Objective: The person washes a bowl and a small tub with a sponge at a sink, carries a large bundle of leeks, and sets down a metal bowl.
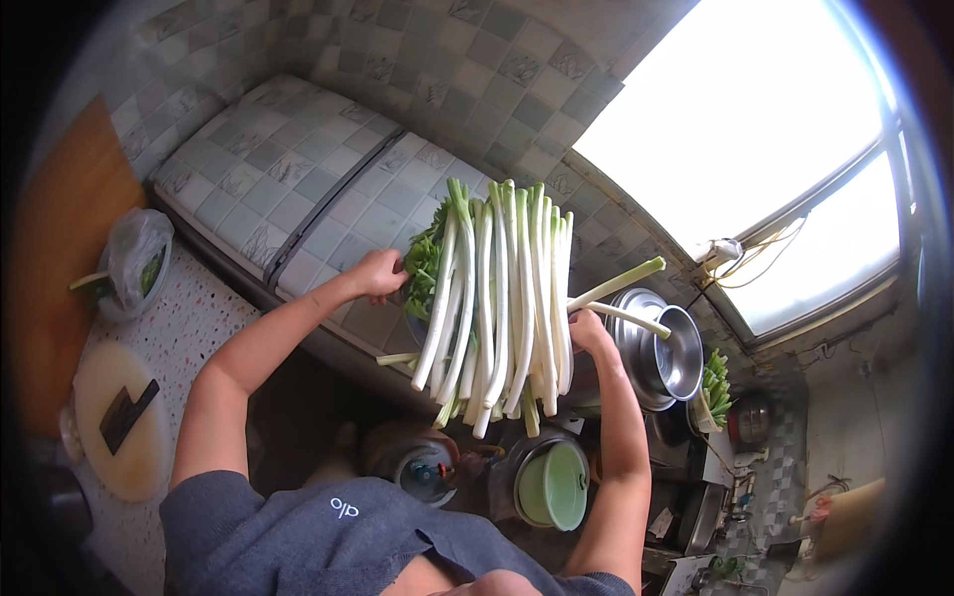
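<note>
Long white-stemmed scallions (pixel 507 298) lie in a thick row across a container (pixel 414 326), mostly hidden beneath them. Leafy greens (pixel 425 272) bulge out at its left side. My left hand (pixel 381 274) is curled at the container's left edge, beside the leaves. On the opposite side, my right hand (pixel 589 330) grips the edge; its fingertips are partly hidden by the stalks. Two loose green-white stalks (pixel 622 281) stick out to the right above my right hand. The load is held up over the front of a tiled ledge (pixel 365 320).
At left, a terrazzo counter (pixel 201 298) bears a round cutting board (pixel 141 462) with a dark cleaver (pixel 127 417), and a bagged bowl of greens (pixel 138 261). Stacked steel bowls (pixel 680 354) stand close to my right hand. Below are a gas cylinder (pixel 421 465) and a green basin (pixel 565 488).
</note>
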Demonstrator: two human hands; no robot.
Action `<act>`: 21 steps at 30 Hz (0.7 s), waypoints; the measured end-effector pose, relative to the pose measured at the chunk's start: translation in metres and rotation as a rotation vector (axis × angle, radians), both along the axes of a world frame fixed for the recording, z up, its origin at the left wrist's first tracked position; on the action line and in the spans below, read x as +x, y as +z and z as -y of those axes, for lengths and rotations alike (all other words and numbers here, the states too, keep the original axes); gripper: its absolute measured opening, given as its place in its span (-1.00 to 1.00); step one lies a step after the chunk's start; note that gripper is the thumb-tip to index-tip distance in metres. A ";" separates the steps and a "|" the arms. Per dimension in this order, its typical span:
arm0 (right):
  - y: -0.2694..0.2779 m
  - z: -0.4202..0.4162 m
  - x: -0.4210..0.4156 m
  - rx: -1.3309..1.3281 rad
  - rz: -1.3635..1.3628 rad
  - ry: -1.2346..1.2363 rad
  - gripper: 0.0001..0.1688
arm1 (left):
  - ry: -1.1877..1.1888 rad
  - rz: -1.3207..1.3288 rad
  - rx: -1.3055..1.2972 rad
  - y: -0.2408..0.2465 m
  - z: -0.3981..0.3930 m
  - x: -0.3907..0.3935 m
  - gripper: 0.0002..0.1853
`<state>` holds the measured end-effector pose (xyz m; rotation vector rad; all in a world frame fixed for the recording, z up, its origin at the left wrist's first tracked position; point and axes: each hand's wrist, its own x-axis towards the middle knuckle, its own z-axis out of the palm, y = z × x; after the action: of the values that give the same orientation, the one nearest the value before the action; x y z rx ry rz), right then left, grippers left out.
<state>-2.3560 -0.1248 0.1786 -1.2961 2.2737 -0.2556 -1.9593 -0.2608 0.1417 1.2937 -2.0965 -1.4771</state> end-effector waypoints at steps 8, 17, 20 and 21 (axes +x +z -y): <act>0.001 0.006 -0.001 0.093 0.072 0.070 -0.62 | -0.086 0.112 0.015 0.012 0.002 -0.006 -0.66; 0.001 -0.002 0.009 -0.180 0.133 0.142 -0.57 | -0.170 0.295 -0.219 0.009 0.003 -0.013 -0.61; -0.007 -0.007 -0.006 -0.047 -0.003 0.065 -0.62 | -0.104 0.293 -0.280 0.018 -0.008 -0.021 -0.67; -0.001 -0.009 0.003 -0.019 -0.060 0.061 -0.63 | -0.094 0.285 -0.313 0.016 -0.007 -0.021 -0.69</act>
<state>-2.3533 -0.1155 0.1780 -1.3973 2.2821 -0.2202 -1.9805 -0.2537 0.1574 1.3604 -2.4763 -0.9858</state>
